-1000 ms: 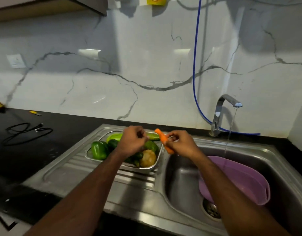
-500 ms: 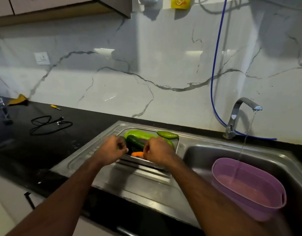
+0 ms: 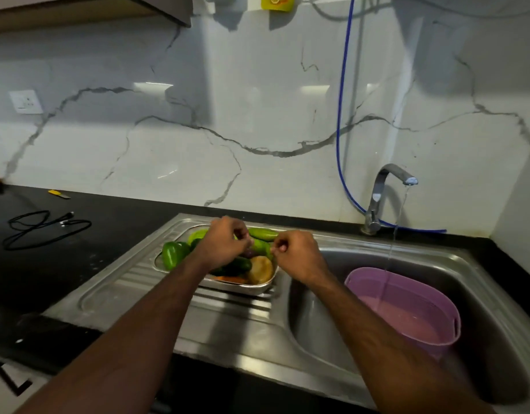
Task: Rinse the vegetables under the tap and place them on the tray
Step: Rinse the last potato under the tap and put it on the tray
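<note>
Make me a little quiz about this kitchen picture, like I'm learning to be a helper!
1. True or false: water is running from the tap into the purple tub.
2. Where does the carrot lie? A) in the sink basin B) at the near edge of the steel tray C) on the black counter
3. Fill in: the left hand and right hand are both above the ____.

Key
1. True: a thin stream falls into the tub, which holds water.
2. B: it lies beside the potato, below a dark cucumber.
3. Tray: neither hand holds a vegetable.
</note>
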Demonstrator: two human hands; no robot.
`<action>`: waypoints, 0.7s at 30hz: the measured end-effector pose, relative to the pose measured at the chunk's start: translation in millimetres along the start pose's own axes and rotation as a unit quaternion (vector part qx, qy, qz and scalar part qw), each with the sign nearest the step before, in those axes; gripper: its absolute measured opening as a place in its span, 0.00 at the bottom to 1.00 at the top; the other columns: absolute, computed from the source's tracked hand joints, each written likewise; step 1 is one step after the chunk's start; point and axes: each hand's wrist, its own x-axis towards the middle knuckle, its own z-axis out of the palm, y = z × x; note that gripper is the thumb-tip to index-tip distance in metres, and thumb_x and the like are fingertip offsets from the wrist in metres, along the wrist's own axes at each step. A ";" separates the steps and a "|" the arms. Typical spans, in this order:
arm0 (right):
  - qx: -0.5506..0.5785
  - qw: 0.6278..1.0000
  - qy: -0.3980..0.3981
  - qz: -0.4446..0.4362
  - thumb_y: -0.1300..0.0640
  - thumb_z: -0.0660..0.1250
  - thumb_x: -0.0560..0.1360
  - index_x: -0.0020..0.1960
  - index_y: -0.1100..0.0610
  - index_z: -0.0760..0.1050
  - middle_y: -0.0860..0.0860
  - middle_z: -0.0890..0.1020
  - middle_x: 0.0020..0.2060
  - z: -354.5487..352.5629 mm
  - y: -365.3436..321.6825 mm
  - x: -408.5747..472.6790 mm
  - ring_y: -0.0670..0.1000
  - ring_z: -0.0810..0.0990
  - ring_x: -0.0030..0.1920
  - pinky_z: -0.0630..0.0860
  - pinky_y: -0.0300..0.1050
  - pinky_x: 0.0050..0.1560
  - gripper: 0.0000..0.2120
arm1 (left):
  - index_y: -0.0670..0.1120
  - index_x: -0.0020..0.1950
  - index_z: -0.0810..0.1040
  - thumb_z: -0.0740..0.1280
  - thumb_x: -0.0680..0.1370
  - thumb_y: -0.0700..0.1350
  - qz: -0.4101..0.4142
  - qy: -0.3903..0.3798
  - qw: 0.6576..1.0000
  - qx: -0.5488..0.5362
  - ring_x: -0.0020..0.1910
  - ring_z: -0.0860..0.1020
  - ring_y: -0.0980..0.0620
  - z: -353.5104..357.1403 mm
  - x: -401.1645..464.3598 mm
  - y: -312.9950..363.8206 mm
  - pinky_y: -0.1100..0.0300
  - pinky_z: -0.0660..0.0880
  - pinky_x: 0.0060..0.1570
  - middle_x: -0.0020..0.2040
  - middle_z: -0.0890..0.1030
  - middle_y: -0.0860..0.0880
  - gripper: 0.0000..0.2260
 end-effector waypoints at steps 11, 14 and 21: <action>0.014 0.978 0.064 0.199 0.60 0.72 0.75 0.39 0.52 0.83 0.48 0.85 0.37 -88.7 172.5 -23.8 0.47 0.83 0.41 0.80 0.45 0.48 0.07 | 0.43 0.37 0.82 0.72 0.73 0.39 0.086 -0.128 0.986 -0.055 0.26 0.74 0.66 157.4 40.2 108.2 0.75 0.67 0.30 0.32 0.81 0.51 0.05; -0.015 0.964 0.000 0.265 0.63 0.72 0.73 0.36 0.53 0.82 0.48 0.84 0.34 -90.0 214.8 -32.1 0.48 0.83 0.38 0.78 0.42 0.41 0.09 | 0.43 0.39 0.83 0.72 0.74 0.40 0.049 -0.147 0.986 -0.058 0.32 0.77 0.59 205.5 38.7 111.5 0.72 0.71 0.33 0.36 0.84 0.46 0.04; -0.058 0.929 -0.167 0.326 0.59 0.78 0.71 0.38 0.53 0.75 0.48 0.79 0.30 -51.6 279.7 -48.0 0.47 0.80 0.31 0.79 0.42 0.35 0.12 | 0.44 0.37 0.82 0.73 0.73 0.43 -0.094 -0.084 0.986 -0.108 0.39 0.81 0.50 288.8 44.6 94.8 0.62 0.74 0.40 0.33 0.81 0.50 0.06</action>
